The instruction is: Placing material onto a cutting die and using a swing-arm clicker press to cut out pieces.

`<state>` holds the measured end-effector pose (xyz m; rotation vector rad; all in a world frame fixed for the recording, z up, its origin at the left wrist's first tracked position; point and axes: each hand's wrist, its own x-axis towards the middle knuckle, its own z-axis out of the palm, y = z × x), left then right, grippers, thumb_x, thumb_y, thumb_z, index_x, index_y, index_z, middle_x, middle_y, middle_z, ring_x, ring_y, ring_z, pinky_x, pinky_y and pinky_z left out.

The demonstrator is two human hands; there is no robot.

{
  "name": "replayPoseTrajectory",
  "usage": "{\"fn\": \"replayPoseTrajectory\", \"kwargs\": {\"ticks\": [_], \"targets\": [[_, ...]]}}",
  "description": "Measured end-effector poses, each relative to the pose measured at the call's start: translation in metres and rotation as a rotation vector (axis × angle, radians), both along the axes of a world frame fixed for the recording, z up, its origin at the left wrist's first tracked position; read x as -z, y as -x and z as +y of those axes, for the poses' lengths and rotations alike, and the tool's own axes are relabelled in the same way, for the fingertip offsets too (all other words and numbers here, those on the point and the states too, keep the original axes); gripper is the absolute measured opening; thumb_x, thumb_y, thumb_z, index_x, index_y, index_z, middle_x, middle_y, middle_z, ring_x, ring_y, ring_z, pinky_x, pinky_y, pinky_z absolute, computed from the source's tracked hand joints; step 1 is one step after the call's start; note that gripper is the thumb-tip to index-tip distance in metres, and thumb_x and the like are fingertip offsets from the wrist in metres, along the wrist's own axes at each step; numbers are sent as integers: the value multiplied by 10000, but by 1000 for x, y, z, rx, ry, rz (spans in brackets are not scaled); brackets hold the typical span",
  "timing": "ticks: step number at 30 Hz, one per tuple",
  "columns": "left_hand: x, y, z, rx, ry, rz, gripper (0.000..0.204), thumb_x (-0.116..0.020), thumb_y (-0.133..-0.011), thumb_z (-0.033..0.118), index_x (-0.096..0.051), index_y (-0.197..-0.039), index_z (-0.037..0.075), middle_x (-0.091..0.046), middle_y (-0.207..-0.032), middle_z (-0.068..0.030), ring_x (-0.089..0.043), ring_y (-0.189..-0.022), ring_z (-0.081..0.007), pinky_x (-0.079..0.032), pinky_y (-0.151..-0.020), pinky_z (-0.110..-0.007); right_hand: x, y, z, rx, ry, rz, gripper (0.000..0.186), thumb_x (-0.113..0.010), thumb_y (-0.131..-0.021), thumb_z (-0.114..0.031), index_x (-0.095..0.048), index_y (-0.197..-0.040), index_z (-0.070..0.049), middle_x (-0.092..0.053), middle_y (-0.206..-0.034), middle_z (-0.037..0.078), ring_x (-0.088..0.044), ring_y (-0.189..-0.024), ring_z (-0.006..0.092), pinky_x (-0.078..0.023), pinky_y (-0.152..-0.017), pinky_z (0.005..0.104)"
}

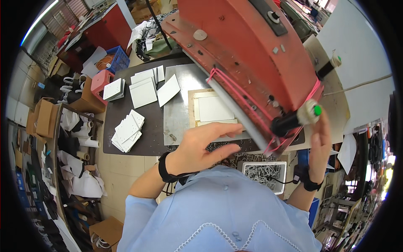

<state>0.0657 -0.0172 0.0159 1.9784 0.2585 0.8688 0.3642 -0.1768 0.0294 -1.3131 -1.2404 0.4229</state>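
Note:
A large red machine (252,46) with a swung head reaches over the dark worktable. Below its edge, a white rectangular board (216,109) lies in a pale frame (195,110) on a metal plate (176,119). My left hand (210,145) is at the near side of that frame, thumb and fingers apart, with nothing in it. On the machine's right, a black handle (287,123) has a light end with a green button. My right hand (321,145) is beside this handle end, fingers stretched upward; whether it touches the handle I cannot tell.
White boards lie in stacks (142,92) left of the plate, and a fanned pile (128,130) sits nearer. A white tray (284,178) of metal pieces stands by my waist. Pink cord (239,90) wraps the machine. Behind are a pink stool (100,84) and a blue crate (119,59).

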Motion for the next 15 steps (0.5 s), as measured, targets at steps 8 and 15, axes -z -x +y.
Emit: {"fn": "replayPoseTrajectory", "kwargs": {"ticks": [8, 15], "targets": [[-51, -21, -12, 44, 194, -293, 780, -802, -776, 363, -472, -1355, -42, -631, -1177, -175, -635, -1046, -254, -493, -880, -344, -24, -110, 52, 603, -122, -64, 515, -476, -1047, -320, -435, -1442, 7, -511, -1429, 144, -471, -1322, 228, -314, -1131, 356], [-51, 34, -11, -322, 398, -439, 633, -240, -1013, 516, -536, -1161, -23, -542, -672, -94, -512, -558, -182, -450, -557, -303, -17, -25, 85, 179, -358, 261, 477, -350, -1074, -356, -500, -1285, 44, -651, -952, 121, -612, -817, 158, -499, -794, 300]]}}
